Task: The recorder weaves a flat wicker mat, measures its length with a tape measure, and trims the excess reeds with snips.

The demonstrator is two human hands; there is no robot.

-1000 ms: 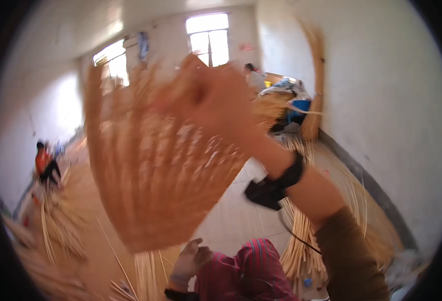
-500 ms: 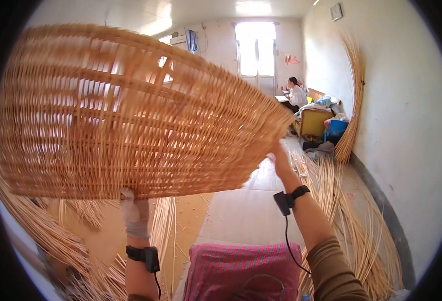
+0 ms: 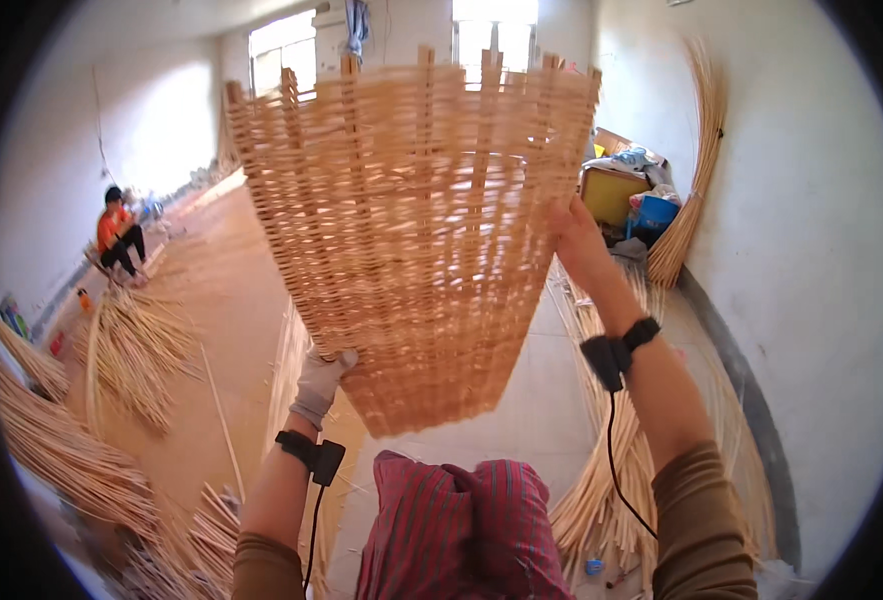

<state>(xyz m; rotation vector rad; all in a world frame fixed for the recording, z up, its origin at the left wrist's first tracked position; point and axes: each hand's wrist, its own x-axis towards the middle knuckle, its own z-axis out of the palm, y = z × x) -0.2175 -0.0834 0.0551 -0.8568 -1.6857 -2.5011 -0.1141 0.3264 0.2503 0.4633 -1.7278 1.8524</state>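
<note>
A woven wicker panel, tan and slightly blurred, is held up in front of me. It is wide at the top, where stake ends stick out, and narrows toward the bottom. My left hand, in a pale glove with bare fingertips, grips its lower left edge. On the right edge, higher up, my right hand is closed, its fingers partly behind the weave. A black band with a small box sits on each wrist. Below the panel, a red striped cloth covers my lap.
Bundles of peeled rods lie along the left, with more rods on the right floor. A tall rod bundle leans on the right wall. A person sits at far left. A blue bucket stands beside a yellow-sided box.
The panel has turned from lying wide across the left to standing upright, narrow end down, nearer the centre. My right hand has risen; my left hand has shifted right and slightly up.
</note>
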